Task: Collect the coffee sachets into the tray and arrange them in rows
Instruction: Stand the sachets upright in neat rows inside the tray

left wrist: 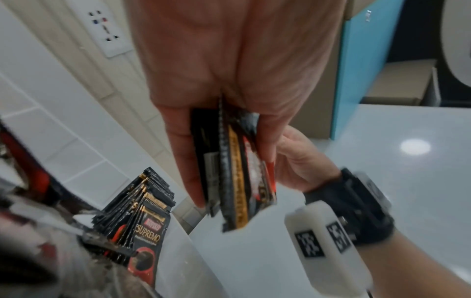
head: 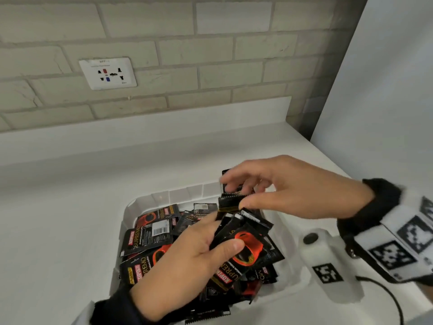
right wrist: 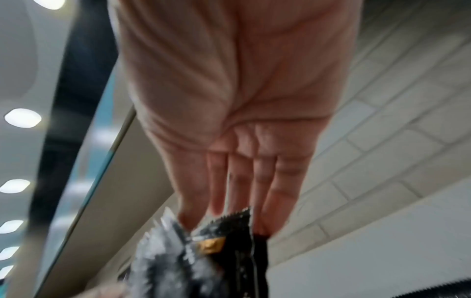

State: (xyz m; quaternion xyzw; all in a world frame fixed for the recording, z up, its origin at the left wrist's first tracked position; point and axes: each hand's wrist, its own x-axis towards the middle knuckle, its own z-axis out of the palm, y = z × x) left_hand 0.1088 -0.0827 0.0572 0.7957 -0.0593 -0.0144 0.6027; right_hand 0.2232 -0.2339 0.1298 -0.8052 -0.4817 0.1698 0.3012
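A white tray (head: 131,207) on the counter holds a loose heap of black and red coffee sachets (head: 150,233). Over its right half, my left hand (head: 223,233) grips a fanned bundle of sachets (head: 243,252) between thumb and fingers. This bundle (left wrist: 234,171) shows edge-on in the left wrist view. Just above it, my right hand (head: 234,193) pinches the serrated top of one sachet (head: 228,204) at the bundle's far end. That sachet (right wrist: 226,240) lies under the fingertips in the right wrist view. Several sachets (left wrist: 142,213) stand upright in a row inside the tray (left wrist: 178,254).
The tray sits on a white counter (head: 70,207) against a brick wall with a socket plate (head: 107,73). A white panel (head: 386,90) closes off the right side. Both wrists wear black straps with white marker blocks (head: 325,261).
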